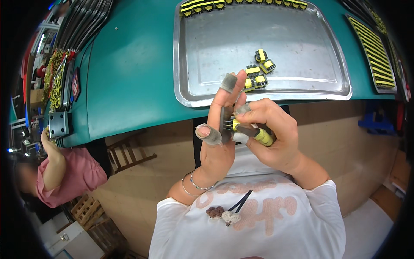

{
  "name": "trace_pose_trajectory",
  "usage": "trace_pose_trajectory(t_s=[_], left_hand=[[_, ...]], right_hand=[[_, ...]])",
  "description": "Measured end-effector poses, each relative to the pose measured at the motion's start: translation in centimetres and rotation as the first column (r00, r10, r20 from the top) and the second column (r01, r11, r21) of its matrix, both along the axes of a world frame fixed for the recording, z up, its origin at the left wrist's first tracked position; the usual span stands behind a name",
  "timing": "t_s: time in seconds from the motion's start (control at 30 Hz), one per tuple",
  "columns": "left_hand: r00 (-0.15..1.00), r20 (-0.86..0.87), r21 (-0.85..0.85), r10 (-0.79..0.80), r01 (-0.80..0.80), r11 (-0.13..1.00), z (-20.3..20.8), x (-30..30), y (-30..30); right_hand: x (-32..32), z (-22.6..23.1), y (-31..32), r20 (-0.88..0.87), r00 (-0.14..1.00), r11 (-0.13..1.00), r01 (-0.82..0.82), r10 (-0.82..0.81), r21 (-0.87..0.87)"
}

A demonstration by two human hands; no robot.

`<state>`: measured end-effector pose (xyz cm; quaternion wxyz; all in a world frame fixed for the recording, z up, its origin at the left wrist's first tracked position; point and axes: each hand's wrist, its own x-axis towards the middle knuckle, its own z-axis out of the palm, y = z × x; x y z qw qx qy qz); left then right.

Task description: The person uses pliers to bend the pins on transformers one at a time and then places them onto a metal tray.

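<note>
My left hand (218, 151), with wraps on its thumb and a fingertip, is closed around a dark flat plate (225, 124) held on edge. My right hand (282, 131), also wrapped at the fingertips, pinches a small black-and-yellow transformer (235, 124) whose pins face the plate. A yellow-wrapped handle-like piece (264, 137) lies within the curled fingers of my right hand; its kind is unclear. Both hands meet in front of the metal tray's near edge. Just beyond them, several loose transformers (260, 80) lie in the metal tray (185, 97).
Transformers (208, 6) line the tray's far edge. The tray rests on a green table (129, 64). At right stands another tray of yellow-and-black parts (374, 54); stacked dark trays (88, 21) are at far left. A co-worker in pink (77, 172) sits at left beside a wooden stool (125, 155).
</note>
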<state>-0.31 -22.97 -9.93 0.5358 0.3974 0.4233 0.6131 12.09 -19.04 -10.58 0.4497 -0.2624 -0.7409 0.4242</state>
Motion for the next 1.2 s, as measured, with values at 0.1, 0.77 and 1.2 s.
trace_pose_trajectory(t_s=[0.1,0.77,1.2], left_hand=[[0.999,0.017,0.009,0.034,-0.034,0.999,0.0,0.5,0.1],[0.988,-0.132,-0.012,0.074,-0.077,0.997,-0.1,1.6,1.0],[0.848,-0.528,0.254,-0.045,0.209,0.944,0.2,0.8,0.4]], right_hand=[[-0.1,0.3,-0.4,-0.003,0.998,0.998,0.058,-0.058,0.030],[1.1,-1.0,1.4,-0.051,0.999,0.997,0.009,-0.005,0.082],[3.2,-0.4,0.5,-0.342,0.938,0.865,-0.217,0.057,-0.453]])
